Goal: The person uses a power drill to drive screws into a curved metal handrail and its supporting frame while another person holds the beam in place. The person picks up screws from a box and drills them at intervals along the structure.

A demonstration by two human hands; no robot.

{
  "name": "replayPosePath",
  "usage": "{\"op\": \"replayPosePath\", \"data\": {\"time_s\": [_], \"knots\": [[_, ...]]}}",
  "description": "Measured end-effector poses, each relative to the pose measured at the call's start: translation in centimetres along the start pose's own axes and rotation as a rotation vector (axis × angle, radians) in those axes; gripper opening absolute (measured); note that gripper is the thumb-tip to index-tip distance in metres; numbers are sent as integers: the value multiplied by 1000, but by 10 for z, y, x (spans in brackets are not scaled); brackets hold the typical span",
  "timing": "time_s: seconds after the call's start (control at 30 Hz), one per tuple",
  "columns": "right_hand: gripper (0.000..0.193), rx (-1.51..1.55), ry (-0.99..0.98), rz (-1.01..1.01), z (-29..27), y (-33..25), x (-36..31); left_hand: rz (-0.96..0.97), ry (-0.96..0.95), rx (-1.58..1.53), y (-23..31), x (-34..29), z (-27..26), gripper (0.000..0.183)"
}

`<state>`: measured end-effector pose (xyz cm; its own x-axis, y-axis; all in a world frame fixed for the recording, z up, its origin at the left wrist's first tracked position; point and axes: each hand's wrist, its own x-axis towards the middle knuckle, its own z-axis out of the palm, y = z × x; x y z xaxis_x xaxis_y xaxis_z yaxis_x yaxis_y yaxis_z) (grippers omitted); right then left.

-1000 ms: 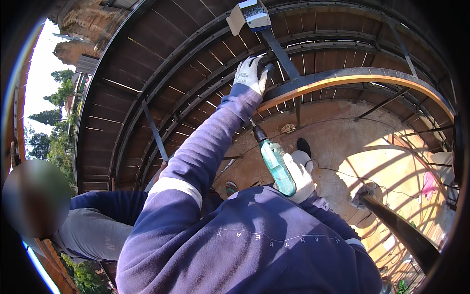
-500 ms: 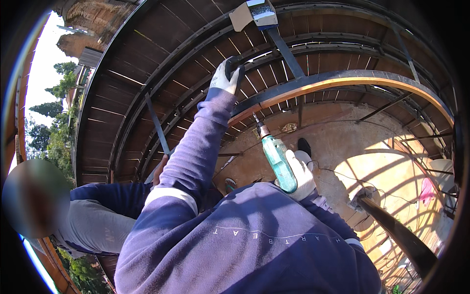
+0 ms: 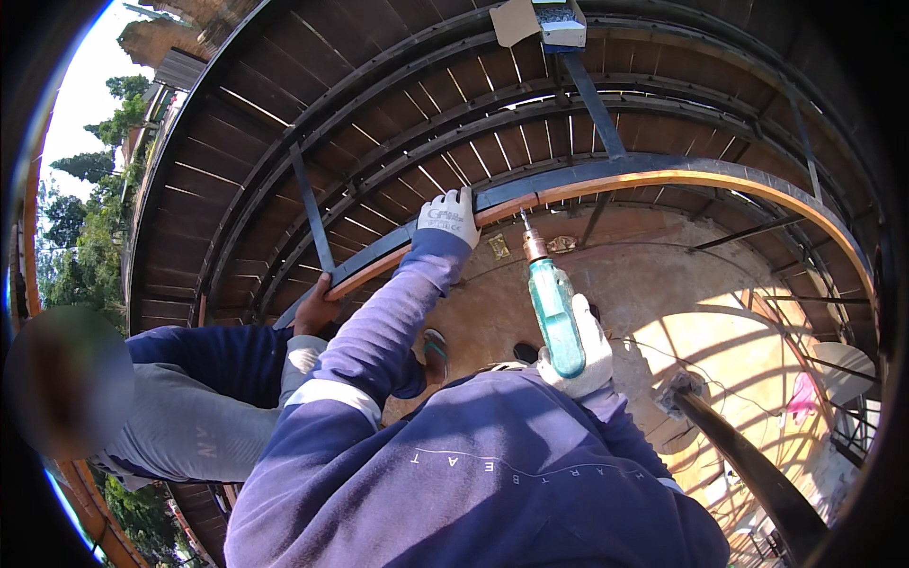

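My left hand (image 3: 449,216), in a white and grey work glove, grips the curved beam (image 3: 606,172) with its fingers over the top edge. The beam has a dark upper face and a thin orange-brown strip along its near side. In my right hand (image 3: 594,348), also gloved, is a teal power drill (image 3: 554,317). Its bit points up and away, its tip close to the beam's near edge and to the right of my left hand; I cannot tell whether they touch. At the left, a co-worker's bare hand (image 3: 317,305) holds the same beam.
An opened cardboard box (image 3: 562,34) of small metal pieces stands at the top, above a dark strut (image 3: 595,109). Curved dark metal rails and slats surround the beam. The seated co-worker (image 3: 199,417) is close on my left. A dark post (image 3: 748,464) rises at lower right.
My left hand has come down onto the beam and closed over it. The drill has shifted right with my right hand. The co-worker's hand now shows on the beam.
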<state>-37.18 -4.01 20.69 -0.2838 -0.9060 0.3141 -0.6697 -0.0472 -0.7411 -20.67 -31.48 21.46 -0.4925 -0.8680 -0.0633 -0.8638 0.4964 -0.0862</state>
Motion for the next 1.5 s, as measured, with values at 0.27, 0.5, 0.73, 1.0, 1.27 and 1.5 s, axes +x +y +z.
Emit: {"op": "replayPosePath", "data": {"time_s": [0.27,0.5,0.73,1.0,1.27,1.5], "knots": [[87,106,-31,97,6,-1,-6,-1,11,5,1,-5,-6,53],[87,16,10,-9,3,-3,4,-22,9,14,2,-4,-3,64],[89,103,4,46,9,4,-2,-14,32,29,1,-3,4,62],[96,596,-86,348,16,4,-14,-11,13,7,-4,-2,5,62],[75,1233,-89,453,28,20,-22,19,69,-15,-1,-5,-2,46],[95,1339,-262,424,50,66,-35,-16,14,-5,2,-3,-5,63]]}}
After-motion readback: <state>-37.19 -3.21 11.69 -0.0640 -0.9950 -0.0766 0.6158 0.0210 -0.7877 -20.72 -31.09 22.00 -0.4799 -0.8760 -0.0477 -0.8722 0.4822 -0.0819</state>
